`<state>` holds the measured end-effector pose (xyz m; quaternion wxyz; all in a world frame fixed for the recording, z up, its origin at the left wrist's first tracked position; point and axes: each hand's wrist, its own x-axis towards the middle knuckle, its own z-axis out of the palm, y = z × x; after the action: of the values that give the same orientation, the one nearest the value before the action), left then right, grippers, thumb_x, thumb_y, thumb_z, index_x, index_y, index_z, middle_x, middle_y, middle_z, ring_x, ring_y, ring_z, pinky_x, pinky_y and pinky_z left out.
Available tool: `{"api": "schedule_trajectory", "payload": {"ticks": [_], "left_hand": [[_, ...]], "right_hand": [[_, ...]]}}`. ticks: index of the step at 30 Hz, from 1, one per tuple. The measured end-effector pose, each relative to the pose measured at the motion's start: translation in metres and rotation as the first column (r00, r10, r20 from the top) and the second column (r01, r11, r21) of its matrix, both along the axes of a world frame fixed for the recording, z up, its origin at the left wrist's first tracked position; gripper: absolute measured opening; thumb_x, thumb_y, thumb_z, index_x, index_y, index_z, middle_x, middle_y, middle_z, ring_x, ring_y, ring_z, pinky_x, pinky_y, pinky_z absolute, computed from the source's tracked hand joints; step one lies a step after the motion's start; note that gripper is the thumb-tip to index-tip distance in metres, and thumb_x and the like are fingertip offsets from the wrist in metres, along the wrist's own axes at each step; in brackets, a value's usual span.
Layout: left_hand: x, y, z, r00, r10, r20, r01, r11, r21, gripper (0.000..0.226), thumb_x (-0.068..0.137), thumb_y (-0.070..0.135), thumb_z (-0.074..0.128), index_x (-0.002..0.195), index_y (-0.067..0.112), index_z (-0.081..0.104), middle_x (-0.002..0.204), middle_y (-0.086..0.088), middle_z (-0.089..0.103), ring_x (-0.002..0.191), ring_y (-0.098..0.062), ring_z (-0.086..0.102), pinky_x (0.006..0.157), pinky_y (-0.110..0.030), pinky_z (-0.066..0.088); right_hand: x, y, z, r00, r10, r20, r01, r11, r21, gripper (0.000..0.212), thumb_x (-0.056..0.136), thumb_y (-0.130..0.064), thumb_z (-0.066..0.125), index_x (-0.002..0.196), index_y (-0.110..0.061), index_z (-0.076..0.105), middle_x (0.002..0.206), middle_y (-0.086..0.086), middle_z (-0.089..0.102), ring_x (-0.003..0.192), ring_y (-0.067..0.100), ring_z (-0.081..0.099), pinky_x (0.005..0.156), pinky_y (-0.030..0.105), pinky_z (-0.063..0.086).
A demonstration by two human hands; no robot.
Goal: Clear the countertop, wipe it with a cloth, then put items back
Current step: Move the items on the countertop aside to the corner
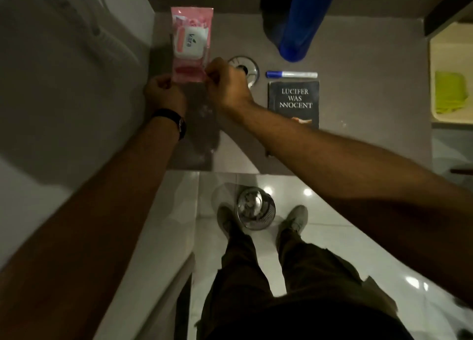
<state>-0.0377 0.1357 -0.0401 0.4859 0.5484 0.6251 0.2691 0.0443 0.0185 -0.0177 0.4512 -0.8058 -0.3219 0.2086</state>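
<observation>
A pink pack of wet wipes (190, 40) lies on the brown countertop (358, 104) at the left, against the wall. My left hand (163, 94) pinches the pack's near left corner and my right hand (225, 86) pinches its near right corner. A dark book (293, 104) lies flat to the right of my right hand. A blue-capped white marker (291, 74) lies just beyond the book. A tall blue bottle (302, 20) stands at the back. A shiny metal lid (245, 67) sits partly hidden behind my right hand.
A pale wall (64, 71) borders the counter on the left. To the right, a cream tray (435, 58) holds a green cloth (450, 91). On the tiled floor below the counter's front edge stands a metal bin (256, 209) between my shoes.
</observation>
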Motion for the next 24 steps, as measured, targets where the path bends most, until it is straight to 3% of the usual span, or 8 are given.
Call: {"api": "schedule_trajectory", "payload": {"ticks": [3,7,10,13,15,18,21,24], "left_hand": [[0.018,0.035,-0.011,0.994,-0.053,-0.095,0.059,0.997,0.058,0.023,0.085,0.001,0.059,0.101,0.011,0.072,0.101,-0.009,0.073,0.095,-0.028,0.07,0.085,-0.042,0.059],[0.03,0.059,-0.026,0.947,-0.215,-0.241,0.235,0.97,0.06,0.026,0.09,0.009,0.052,0.107,0.01,0.071,0.108,-0.014,0.072,0.098,-0.033,0.07,0.087,-0.05,0.058],[0.033,0.066,-0.034,0.902,-0.325,-0.284,0.341,0.94,0.007,0.036,0.09,0.014,0.048,0.122,0.014,0.065,0.117,-0.015,0.07,0.104,-0.037,0.068,0.09,-0.054,0.056],[0.029,0.07,-0.038,0.852,-0.42,-0.311,0.431,0.902,-0.038,0.041,0.088,0.011,0.051,0.126,0.016,0.063,0.112,-0.014,0.072,0.088,-0.032,0.071,0.08,-0.047,0.061],[0.024,0.072,-0.036,0.828,-0.459,-0.323,0.471,0.881,-0.042,0.041,0.087,0.009,0.054,0.127,0.018,0.062,0.109,-0.013,0.072,0.087,-0.033,0.071,0.077,-0.044,0.062],[0.014,0.074,-0.027,0.815,-0.459,-0.354,0.487,0.873,-0.011,0.039,0.087,0.015,0.058,0.125,0.019,0.062,0.112,-0.013,0.071,0.102,-0.036,0.069,0.087,-0.05,0.059],[-0.002,0.066,-0.016,0.805,-0.444,-0.393,0.503,0.863,0.056,0.037,0.089,0.021,0.061,0.126,0.015,0.062,0.118,-0.013,0.069,0.108,-0.035,0.066,0.094,-0.048,0.056],[-0.017,0.052,-0.008,0.718,-0.481,-0.503,0.636,0.746,0.195,0.049,0.089,0.021,0.067,0.135,0.01,0.055,0.129,-0.015,0.059,0.118,-0.032,0.057,0.103,-0.04,0.048]], "right_hand": [[0.026,0.046,-0.007,0.999,0.038,0.023,-0.035,0.992,-0.119,0.022,0.102,-0.023,0.062,0.118,-0.009,0.068,0.113,0.009,0.077,0.102,0.026,0.074,0.089,0.044,0.063],[0.046,0.082,-0.026,0.993,0.11,-0.051,-0.118,0.966,-0.23,0.033,0.103,-0.02,0.056,0.132,-0.009,0.066,0.134,0.012,0.071,0.124,0.028,0.069,0.105,0.041,0.058],[0.054,0.096,-0.045,0.995,0.091,-0.04,-0.099,0.954,-0.285,0.03,0.107,-0.015,0.049,0.128,-0.01,0.069,0.131,0.01,0.072,0.122,0.025,0.068,0.093,0.027,0.053],[0.056,0.104,-0.051,0.99,0.14,0.022,-0.125,0.936,-0.328,0.03,0.106,-0.024,0.052,0.128,-0.016,0.07,0.125,0.007,0.072,0.121,0.025,0.068,0.089,0.028,0.049],[0.061,0.105,-0.046,0.976,0.209,0.063,-0.17,0.908,-0.382,0.034,0.102,-0.032,0.061,0.133,-0.018,0.069,0.132,0.009,0.071,0.122,0.028,0.067,0.094,0.032,0.052],[0.065,0.088,-0.029,0.956,0.258,0.139,-0.184,0.898,-0.4,0.031,0.099,-0.032,0.065,0.128,-0.021,0.07,0.128,0.009,0.073,0.116,0.028,0.07,0.098,0.039,0.058],[0.069,0.05,-0.014,0.897,0.265,0.354,-0.098,0.9,-0.425,0.034,0.099,-0.046,0.059,0.124,-0.023,0.067,0.116,0.005,0.074,0.107,0.025,0.07,0.088,0.041,0.057],[0.082,0.01,-0.008,0.792,0.339,0.508,-0.08,0.882,-0.464,0.047,0.094,-0.057,0.058,0.127,-0.024,0.062,0.12,0.005,0.07,0.113,0.026,0.063,0.098,0.044,0.05]]}}
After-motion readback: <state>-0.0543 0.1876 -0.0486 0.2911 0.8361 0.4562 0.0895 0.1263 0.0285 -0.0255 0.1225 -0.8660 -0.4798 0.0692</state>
